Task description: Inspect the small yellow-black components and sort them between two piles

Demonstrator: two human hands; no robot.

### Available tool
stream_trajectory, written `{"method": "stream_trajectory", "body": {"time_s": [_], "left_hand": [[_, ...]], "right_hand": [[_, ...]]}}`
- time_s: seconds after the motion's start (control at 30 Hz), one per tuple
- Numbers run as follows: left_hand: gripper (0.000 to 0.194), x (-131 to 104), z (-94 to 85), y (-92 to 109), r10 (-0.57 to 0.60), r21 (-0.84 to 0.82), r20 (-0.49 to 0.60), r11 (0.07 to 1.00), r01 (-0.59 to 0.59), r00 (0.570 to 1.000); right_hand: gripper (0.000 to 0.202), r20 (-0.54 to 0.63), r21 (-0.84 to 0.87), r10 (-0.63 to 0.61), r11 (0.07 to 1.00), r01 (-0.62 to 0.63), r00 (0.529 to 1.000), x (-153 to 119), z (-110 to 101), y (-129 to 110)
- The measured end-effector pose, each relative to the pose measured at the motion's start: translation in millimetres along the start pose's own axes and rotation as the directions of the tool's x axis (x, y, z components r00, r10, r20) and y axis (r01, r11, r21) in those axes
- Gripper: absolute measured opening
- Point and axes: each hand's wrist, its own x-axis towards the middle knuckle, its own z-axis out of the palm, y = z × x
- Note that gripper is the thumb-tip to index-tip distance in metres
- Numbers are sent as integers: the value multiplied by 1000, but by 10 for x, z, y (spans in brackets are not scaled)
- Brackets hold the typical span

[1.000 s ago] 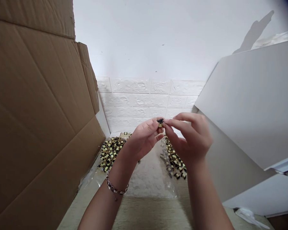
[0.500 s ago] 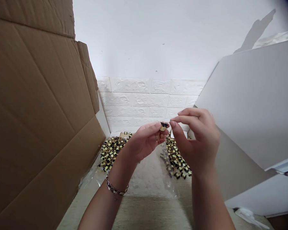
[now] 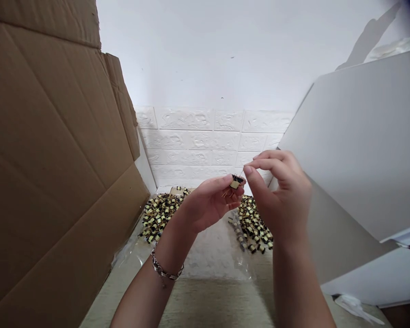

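Through the head view, I have a small yellow-taped bobbin with a black plastic end and fine pins (image 3: 237, 183) raised just right of the frame's centre. It lies at the fingertips of my left hand (image 3: 210, 198), the nearer one, and just to the lower left of my right hand's (image 3: 287, 200) fingertips. Its black pinned edge, which I judge to be its long axis, runs roughly left to right, dipping slightly rightward, with the pins facing up.

My left hand reaches in from the lower left, palm turned inward, thumb on top and fingers curled beneath, closed on the bobbin. Thin copper-coloured leads (image 3: 227, 194) hang below it. My right hand comes up from the lower right, wrist raised, thumb and forefinger pinched together on what looks like a thin upright wire (image 3: 242, 172) rising from the pinned edge; the other fingers are loosely bent.

Below, heaps of similar bobbins sit left of centre (image 3: 159, 216) and right of centre (image 3: 254, 223), with a clear plastic sheet (image 3: 212, 259) between.
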Motion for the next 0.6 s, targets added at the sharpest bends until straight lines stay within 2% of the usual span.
{"method": "stream_trajectory", "body": {"time_s": [0.2,0.3,0.37,0.43,0.47,0.53,0.6], "left_hand": [[15,10,13,-21,24,54,-40,998,-22,999],[17,32,28,-39,142,226,-49,966,-127,989],[19,40,38,-50,282,411,-44,879,-240,958],[21,35,47,-58,473,640,-63,695,-329,879],[21,29,52,-60,576,758,-62,558,-337,815],[20,14,63,-63,750,937,15,221,-272,661],[16,4,75,-68,829,984,161,-93,-153,535]], "right_hand": [[4,0,-7,-7,1000,7,1000,3,5,13],[4,9,-6,-28,1000,28,1000,4,-3,3],[3,26,-7,-42,999,42,999,4,-12,-2],[3,37,-16,-50,999,51,998,3,-23,1],[2,40,-23,-52,998,53,998,2,-28,5],[3,44,-38,-54,998,55,998,4,-39,15],[3,52,-50,-55,997,58,997,7,-46,25]]}}
